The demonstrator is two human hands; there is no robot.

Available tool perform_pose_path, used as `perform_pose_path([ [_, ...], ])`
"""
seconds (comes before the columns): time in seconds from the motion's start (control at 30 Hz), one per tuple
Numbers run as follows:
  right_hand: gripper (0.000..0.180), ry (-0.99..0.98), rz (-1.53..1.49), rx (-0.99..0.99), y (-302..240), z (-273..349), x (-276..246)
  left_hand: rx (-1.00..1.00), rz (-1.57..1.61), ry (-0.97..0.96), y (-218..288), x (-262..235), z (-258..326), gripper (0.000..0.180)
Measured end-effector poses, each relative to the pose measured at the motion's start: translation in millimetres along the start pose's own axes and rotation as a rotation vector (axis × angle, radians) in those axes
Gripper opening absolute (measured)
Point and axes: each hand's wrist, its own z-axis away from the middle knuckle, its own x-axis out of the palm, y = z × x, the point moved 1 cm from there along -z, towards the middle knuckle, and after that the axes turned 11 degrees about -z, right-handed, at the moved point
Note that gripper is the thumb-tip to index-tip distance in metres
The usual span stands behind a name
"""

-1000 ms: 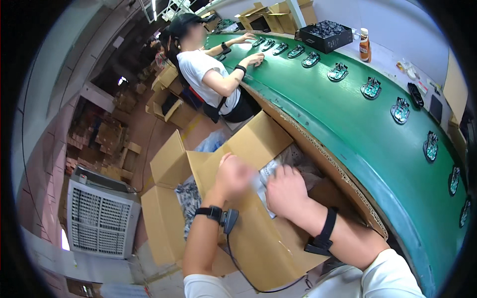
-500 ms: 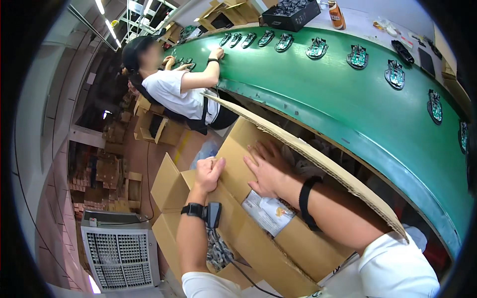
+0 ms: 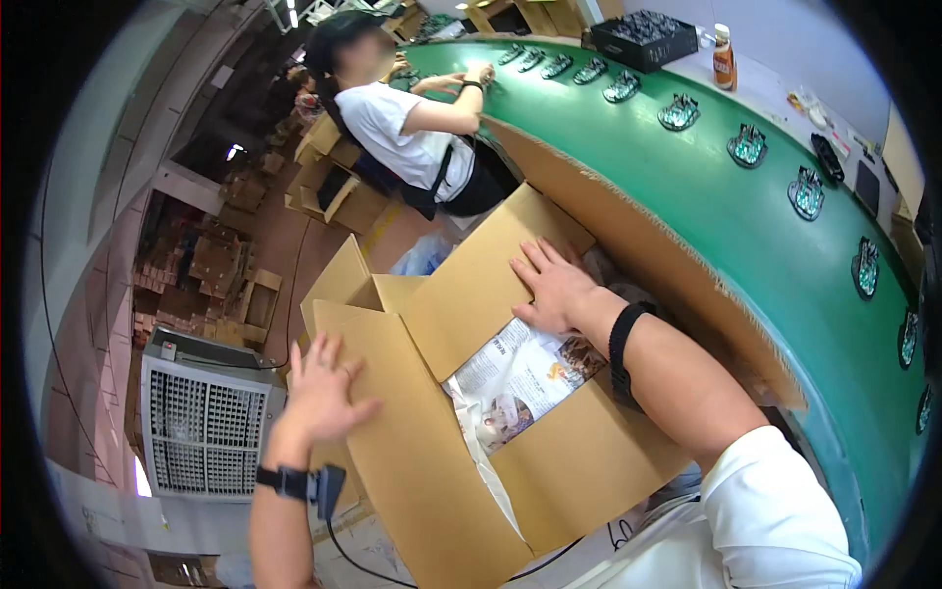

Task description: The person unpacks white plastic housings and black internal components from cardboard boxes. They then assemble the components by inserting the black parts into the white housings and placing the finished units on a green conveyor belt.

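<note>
A brown cardboard box stands before me, its near and far flaps folded inward. Between those flaps, printed paper sheets show on top of the contents. My right hand lies on the far flap, fingers spread and palm down. To the left, my left hand is open with fingers apart, beside the wide left flap, which leans outward; nothing is in this hand, and I cannot tell whether it touches the flap. The tall right flap stands up against the green bench.
Mouse-shaped circuit-board assemblies line the green bench. A co-worker works at its far end. A black tray and an orange bottle stand behind. Another open carton adjoins my box; a grey fan unit is at left.
My left hand has let go of the left flap's edge, opened and moved left. That flap now leans outward, hiding the grey parts seen beside it before. My right hand stays on the far flap.
</note>
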Motion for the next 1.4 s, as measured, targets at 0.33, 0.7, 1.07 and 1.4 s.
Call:
perform_pose_path([
  [0.33, 0.092, 0.11, -0.282, -0.142, 8, 9, 12, -0.59, 0.675, -0.302, 143, 184, 136, 0.098],
  [0.7, 0.068, 0.155, -0.176, -0.288, 0, 180, -3, -0.694, 1.353, 0.158, 256, 173, 114, 0.1],
  [1.07, 0.044, 0.365, 0.015, -0.412, -18, 174, -45, -0.789, 1.261, 0.191, 246, 249, 117, 0.083],
  [1.4, 0.032, 0.208, 0.016, -0.627, -31, 361, -127, -0.63, 1.597, 0.074, 269, 182, 121, 0.084],
])
